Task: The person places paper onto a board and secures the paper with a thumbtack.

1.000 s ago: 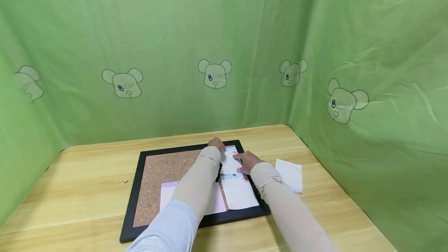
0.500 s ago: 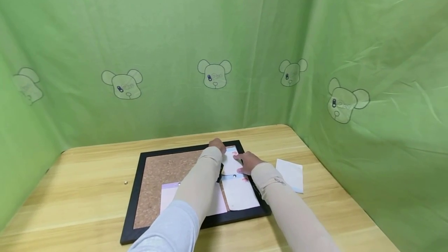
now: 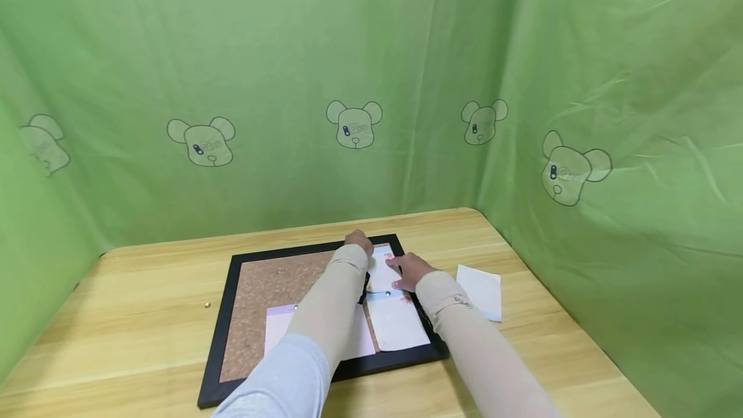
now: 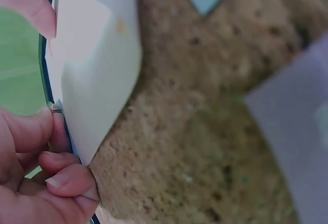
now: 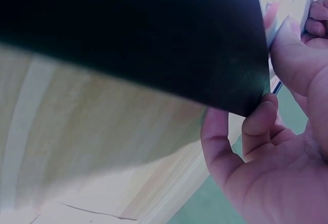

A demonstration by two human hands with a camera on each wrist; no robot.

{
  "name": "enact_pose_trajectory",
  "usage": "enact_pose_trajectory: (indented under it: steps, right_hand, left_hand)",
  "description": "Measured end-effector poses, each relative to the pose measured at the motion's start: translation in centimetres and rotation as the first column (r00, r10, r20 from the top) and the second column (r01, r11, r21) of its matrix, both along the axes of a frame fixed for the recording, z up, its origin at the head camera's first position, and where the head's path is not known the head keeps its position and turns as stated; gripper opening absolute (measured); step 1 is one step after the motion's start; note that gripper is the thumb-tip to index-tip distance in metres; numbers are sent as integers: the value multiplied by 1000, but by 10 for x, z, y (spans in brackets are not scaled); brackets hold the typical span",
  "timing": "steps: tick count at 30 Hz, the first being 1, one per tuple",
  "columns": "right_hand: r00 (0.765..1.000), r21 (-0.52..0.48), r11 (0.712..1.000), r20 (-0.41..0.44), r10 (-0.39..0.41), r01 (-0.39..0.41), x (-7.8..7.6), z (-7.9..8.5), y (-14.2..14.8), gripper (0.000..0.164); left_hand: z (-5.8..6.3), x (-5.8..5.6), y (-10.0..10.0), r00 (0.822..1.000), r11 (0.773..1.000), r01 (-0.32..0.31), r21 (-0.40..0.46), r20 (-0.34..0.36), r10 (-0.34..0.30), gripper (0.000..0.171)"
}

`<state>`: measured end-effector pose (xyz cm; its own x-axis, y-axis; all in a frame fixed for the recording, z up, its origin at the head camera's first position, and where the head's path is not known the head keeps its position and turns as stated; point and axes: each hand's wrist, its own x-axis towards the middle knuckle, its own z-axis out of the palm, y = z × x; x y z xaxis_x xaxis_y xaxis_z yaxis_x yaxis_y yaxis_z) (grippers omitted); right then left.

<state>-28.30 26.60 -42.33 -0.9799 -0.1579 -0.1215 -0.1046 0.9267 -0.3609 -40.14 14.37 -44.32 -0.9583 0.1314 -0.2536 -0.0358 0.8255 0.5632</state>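
My left hand pinches a small silver thumbtack at the top edge of a white paper sheet with a blue top band. That sheet lies at the upper right of the black-framed cork board, its lower corner lifted in the left wrist view. With thumb and forefinger spread, my right hand presses the same sheet from the right. In the right wrist view its other fingers bend against the frame's outer edge. The tack's point is hidden.
Below, another white sheet is held by a tack. A pink-lilac sheet lies left of it, partly behind the left sleeve. A loose sheet rests on the wooden table, a loose tack at left. Green curtains surround the table.
Both hands stay at the upper right sheet with hardly any movement. The view shifts very slightly; the papers and board keep their places.
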Motion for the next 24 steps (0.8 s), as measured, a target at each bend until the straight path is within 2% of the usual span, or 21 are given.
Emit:
enact_pose_trajectory:
  steps: [4, 8, 19, 24]
  right_hand:
    - [1000, 9, 1000, 5, 8, -8, 0, 1, 0, 56]
    - [1000, 28, 999, 8, 17, -18, 0, 2, 0, 56]
    - [1000, 22, 1000, 5, 23, -23, -4, -4, 3, 57]
    - [1000, 12, 1000, 5, 19, -19, -1, -1, 2, 57]
  left_hand:
    - [1, -2, 1, 999, 999, -34, 9, 12, 34, 27]
    - [4, 1, 0, 999, 999, -49, 23, 23, 49, 29]
    - [2, 3, 6, 997, 997, -71, 12, -16, 72, 28]
    - [1, 2, 6, 997, 997, -73, 6, -27, 73, 28]
